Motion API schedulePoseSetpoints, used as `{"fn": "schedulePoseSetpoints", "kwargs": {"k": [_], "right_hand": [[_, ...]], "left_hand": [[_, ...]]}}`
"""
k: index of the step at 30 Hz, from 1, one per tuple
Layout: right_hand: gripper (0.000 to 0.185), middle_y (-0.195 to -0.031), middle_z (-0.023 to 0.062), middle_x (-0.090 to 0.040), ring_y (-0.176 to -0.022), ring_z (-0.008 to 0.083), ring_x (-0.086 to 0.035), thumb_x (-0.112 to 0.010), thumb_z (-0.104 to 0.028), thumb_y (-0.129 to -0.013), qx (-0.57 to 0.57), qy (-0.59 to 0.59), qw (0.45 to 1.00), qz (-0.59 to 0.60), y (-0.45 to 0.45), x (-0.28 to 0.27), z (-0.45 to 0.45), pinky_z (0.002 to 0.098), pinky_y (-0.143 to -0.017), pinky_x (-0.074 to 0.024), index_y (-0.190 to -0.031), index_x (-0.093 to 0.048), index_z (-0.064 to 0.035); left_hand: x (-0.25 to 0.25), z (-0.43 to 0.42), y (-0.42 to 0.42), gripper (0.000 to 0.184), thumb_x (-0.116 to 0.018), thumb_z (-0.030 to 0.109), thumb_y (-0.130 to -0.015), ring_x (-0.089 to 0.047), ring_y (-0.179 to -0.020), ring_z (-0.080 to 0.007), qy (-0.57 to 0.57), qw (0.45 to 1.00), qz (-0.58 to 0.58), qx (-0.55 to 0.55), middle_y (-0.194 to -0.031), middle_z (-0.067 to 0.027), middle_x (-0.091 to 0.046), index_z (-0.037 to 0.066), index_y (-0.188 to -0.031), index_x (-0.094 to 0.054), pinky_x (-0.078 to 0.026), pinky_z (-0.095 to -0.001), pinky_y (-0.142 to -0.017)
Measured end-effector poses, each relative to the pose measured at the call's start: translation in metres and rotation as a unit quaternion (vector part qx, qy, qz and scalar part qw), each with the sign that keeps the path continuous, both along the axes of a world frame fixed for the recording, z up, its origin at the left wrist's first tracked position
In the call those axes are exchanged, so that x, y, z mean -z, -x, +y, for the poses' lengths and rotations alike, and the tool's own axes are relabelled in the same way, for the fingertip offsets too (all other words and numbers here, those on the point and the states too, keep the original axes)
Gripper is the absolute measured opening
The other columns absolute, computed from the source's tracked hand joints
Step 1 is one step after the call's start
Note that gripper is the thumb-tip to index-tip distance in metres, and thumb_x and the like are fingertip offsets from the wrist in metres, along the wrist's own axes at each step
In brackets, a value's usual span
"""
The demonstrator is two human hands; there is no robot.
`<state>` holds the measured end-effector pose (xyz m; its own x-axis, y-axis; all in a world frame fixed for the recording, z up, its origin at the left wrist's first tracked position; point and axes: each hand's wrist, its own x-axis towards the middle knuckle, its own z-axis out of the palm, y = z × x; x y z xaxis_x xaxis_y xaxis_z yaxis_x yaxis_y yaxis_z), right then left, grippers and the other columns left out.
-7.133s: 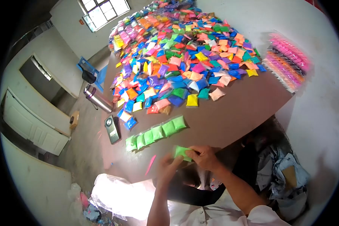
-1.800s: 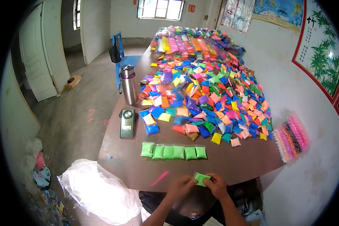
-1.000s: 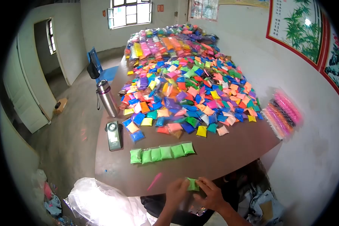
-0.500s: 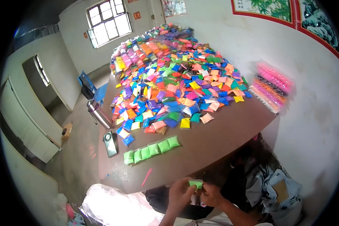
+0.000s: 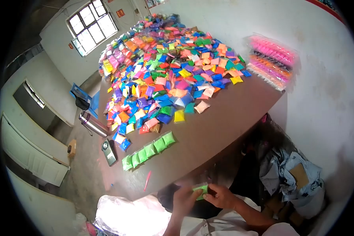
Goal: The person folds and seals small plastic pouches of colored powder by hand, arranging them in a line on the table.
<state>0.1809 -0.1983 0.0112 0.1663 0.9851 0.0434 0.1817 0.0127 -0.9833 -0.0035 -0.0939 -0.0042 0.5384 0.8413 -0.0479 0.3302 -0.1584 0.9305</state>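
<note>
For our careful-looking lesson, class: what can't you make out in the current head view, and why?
Head view:
Small green plastic packet: partly hidden by the left hand and right hand.
Brown flat tabletop, far part: covered by the heap of small multicoloured plastic packets.
Red-framed wall picture: cut off by the top edge.
Dark rectangular device: any markings too small.

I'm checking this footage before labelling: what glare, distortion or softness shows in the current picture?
Head view: glare burns out much of the white plastic bag and the window; head view again: the wide lens bows the table's near edge and leaves black corners; also head view: the green packet between left hand and right hand looks slightly soft.
</note>
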Motion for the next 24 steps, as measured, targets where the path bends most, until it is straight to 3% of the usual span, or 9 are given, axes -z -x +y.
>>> {"fn": "schedulePoseSetpoints", "kwargs": {"k": [4,6,7,11,13,15,19,23,24], "right_hand": [[0.019,-0.080,0.0018,-0.062,-0.072,0.0082,-0.056,-0.070,-0.017,-0.101,0.014,0.031,0.996,0.084,-0.004,-0.003,0.002,0.0290,-0.065,-0.0476,-0.107,-0.067,0.0006],[0.019,-0.079,0.0010,-0.061,-0.072,0.0071,-0.055,-0.070,-0.017,-0.101,0.028,0.021,0.994,0.107,-0.003,0.002,0.007,0.0280,-0.065,-0.0466,-0.109,-0.068,0.0003],[0.020,-0.079,0.0002,-0.061,-0.072,0.0060,-0.053,-0.071,-0.018,-0.101,0.042,0.012,0.991,0.128,-0.002,0.004,0.009,0.0271,-0.064,-0.0457,-0.110,-0.068,0.0000],[0.024,-0.090,0.0102,-0.071,-0.080,0.0164,-0.065,-0.070,-0.021,-0.101,0.034,0.044,0.995,0.086,-0.003,0.001,0.015,0.0308,-0.076,-0.0536,-0.115,-0.071,-0.0016],[0.020,-0.081,-0.0025,-0.061,-0.072,0.0057,-0.053,-0.071,-0.018,-0.101,0.034,0.013,0.996,0.081,-0.001,0.006,0.019,0.0250,-0.065,-0.0443,-0.112,-0.070,-0.0007],[0.020,-0.081,-0.0029,-0.060,-0.073,0.0054,-0.053,-0.071,-0.018,-0.101,0.030,-0.003,0.995,0.098,-0.002,0.022,0.023,0.0247,-0.065,-0.0444,-0.112,-0.070,-0.0009],[0.018,-0.084,-0.0035,-0.059,-0.074,0.0043,-0.054,-0.072,-0.016,-0.102,0.033,0.009,0.978,0.206,-0.005,0.009,0.026,0.0238,-0.065,-0.0445,-0.111,-0.071,-0.0007],[0.017,-0.086,-0.0033,-0.060,-0.075,0.0039,-0.054,-0.071,-0.014,-0.103,0.043,-0.010,0.982,0.184,-0.011,0.009,0.026,0.0234,-0.065,-0.0447,-0.113,-0.071,-0.0004],[0.021,-0.091,0.0021,-0.066,-0.081,0.0090,-0.062,-0.071,-0.019,-0.102,0.047,-0.013,0.984,0.169,-0.011,0.017,0.027,0.0264,-0.071,-0.0503,-0.115,-0.071,-0.0020]], "left_hand": [[-0.006,-0.005,-0.006,0.012,-0.078,0.010,-0.096,-0.059,-0.075,-0.0033,0.042,0.999,0.032,-0.009,-0.084,0.0017,-0.069,-0.001,-0.097,-0.074,-0.046,-0.0202,-0.065],[0.002,-0.011,-0.014,0.029,-0.078,0.028,-0.096,-0.057,-0.067,-0.0159,0.059,0.991,-0.097,-0.077,-0.075,-0.0096,-0.066,0.000,-0.093,-0.071,-0.048,-0.0345,-0.064],[0.003,-0.009,-0.011,0.029,-0.078,0.028,-0.096,-0.057,-0.067,-0.0159,0.057,0.991,-0.094,-0.074,-0.075,-0.0096,-0.066,0.000,-0.093,-0.071,-0.048,-0.0345,-0.064],[-0.001,-0.004,-0.007,0.025,-0.074,0.027,-0.098,-0.058,-0.066,-0.0172,0.026,0.998,-0.022,-0.051,-0.073,-0.0132,-0.064,0.002,-0.095,-0.071,-0.048,-0.0361,-0.063],[-0.012,-0.001,-0.009,0.023,-0.074,0.026,-0.098,-0.059,-0.065,-0.0183,-0.004,0.999,0.000,-0.053,-0.072,-0.0149,-0.064,0.003,-0.096,-0.072,-0.048,-0.0369,-0.062],[-0.031,-0.001,-0.012,0.022,-0.073,0.025,-0.099,-0.060,-0.064,-0.0210,-0.096,0.989,0.103,-0.044,-0.074,-0.0180,-0.064,0.003,-0.097,-0.071,-0.047,-0.0382,-0.061],[-0.036,-0.001,-0.016,0.023,-0.074,0.025,-0.098,-0.061,-0.064,-0.0236,-0.133,0.985,0.109,-0.028,-0.075,-0.0173,-0.065,0.003,-0.097,-0.071,-0.048,-0.0383,-0.062],[-0.016,-0.004,-0.023,0.021,-0.072,0.022,-0.099,-0.065,-0.070,-0.0203,-0.028,0.998,0.027,-0.045,-0.082,-0.0144,-0.071,0.002,-0.106,-0.074,-0.052,-0.0347,-0.067],[-0.011,-0.004,-0.023,0.022,-0.071,0.021,-0.099,-0.066,-0.072,-0.0190,0.003,0.999,-0.021,-0.042,-0.084,-0.0136,-0.073,0.002,-0.111,-0.075,-0.053,-0.0334,-0.070]]}}
